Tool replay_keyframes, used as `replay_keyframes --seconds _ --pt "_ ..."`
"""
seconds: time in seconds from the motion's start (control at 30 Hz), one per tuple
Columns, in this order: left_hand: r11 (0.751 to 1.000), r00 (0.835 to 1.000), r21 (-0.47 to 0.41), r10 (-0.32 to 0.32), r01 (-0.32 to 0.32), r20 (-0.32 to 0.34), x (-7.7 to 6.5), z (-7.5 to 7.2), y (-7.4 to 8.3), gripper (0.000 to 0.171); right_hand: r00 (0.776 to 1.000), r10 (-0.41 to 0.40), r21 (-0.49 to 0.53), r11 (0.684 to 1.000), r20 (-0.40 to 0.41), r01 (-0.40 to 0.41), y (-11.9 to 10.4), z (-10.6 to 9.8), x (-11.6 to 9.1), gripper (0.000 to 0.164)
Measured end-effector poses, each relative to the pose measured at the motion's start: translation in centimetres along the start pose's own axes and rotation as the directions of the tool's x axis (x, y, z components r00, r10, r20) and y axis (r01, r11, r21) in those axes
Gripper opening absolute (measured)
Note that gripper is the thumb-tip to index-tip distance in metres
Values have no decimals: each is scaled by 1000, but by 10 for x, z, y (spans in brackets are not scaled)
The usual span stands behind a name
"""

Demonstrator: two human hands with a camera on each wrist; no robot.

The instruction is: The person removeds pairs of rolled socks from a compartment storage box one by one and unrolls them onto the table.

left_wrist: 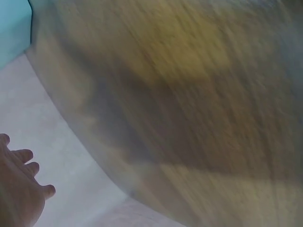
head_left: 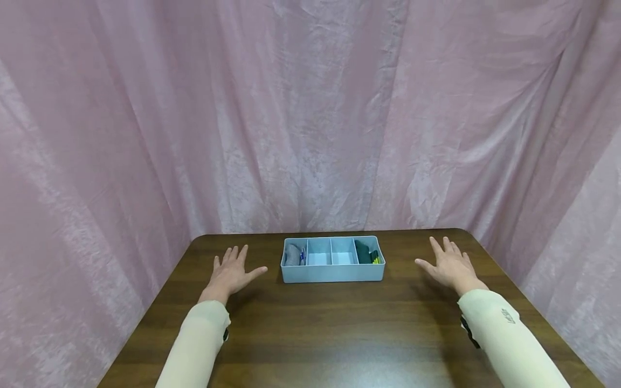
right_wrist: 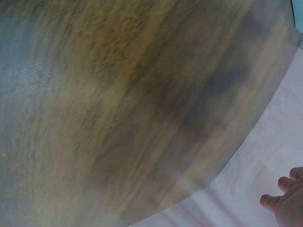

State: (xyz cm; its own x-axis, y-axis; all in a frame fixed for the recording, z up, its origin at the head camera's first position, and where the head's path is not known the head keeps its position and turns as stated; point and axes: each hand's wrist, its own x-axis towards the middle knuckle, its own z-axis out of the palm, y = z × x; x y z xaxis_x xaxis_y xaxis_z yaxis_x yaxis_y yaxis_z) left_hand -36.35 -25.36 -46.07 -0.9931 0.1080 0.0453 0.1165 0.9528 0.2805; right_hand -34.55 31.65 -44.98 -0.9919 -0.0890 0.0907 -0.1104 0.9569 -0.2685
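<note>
A light blue organizer box [head_left: 332,274] with several compartments stands near the far edge of the table. Its left end compartment holds a grey cloth-like item [head_left: 292,255] and blue pens or similar slim items [head_left: 303,256]. In the right end one lie a dark green item [head_left: 361,252] and smaller green and yellow pieces [head_left: 375,257]. To the left of the box my left hand [head_left: 231,274] hovers with fingers spread, holding nothing. My right hand [head_left: 451,265] is over the table on the box's right, fingers also spread and nothing in them. Both wrist views show only fingertips and part of each hand.
The brown wooden table [head_left: 310,334] has rounded far corners. Pink velvet curtains [head_left: 301,118] hang behind it and along both sides. Cream sleeves cover both forearms, with a dark band [head_left: 469,333] under the right wrist. Each hand casts a shadow on the wood.
</note>
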Motion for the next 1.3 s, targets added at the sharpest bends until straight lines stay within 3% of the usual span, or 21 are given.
replay_keyframes --seconds 0.57,0.93,1.3 --pt "994 1000 -104 14 -14 0 21 14 41 105 999 -25 9 1000 -33 25 -18 2 13 98" --pt "980 1000 -199 2 1 13 29 31 54 103 996 -66 27 997 -58 67 -36 9 19 80" --pt "967 1000 -253 11 -4 26 30 39 62 97 998 -20 197 980 -63 32 -67 18 31 80"
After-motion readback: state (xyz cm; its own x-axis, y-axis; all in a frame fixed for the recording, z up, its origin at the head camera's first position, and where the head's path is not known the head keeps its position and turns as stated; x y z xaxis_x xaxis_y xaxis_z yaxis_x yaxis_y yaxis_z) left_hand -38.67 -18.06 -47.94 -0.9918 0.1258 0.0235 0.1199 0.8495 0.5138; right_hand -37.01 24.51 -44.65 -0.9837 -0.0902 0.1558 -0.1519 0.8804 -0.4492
